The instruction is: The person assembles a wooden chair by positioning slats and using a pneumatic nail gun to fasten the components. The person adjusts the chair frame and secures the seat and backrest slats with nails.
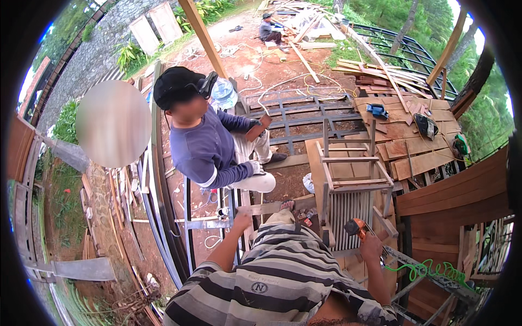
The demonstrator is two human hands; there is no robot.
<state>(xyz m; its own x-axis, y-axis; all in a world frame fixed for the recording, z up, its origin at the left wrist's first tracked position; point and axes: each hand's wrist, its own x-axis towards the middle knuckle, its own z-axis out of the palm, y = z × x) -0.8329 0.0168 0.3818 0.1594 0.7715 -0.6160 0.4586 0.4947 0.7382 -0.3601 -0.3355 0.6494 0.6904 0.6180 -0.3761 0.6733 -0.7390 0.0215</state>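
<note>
My right hand point(372, 245) grips an orange-and-black hand-held power tool point(356, 228), beside the pale slats point(345, 212) of a wooden chair point(356, 160). The tool's exact kind does not show. Near it, a green coiled hose point(435, 270) trails to the right; whether it joins the tool I cannot tell. My left hand point(243, 218) is held out over a dark metal frame, near the end of a wooden plank point(277, 206). Its fingers look curled; anything inside them is hidden.
Across to the left, a co-worker point(201, 136) in a purple top holds a reddish wood piece point(254, 132). Boards point(421, 146) with a blue tool point(377, 111) lie at the right. Metal beams point(163, 217) run along the left. Another person point(269, 30) sits far back.
</note>
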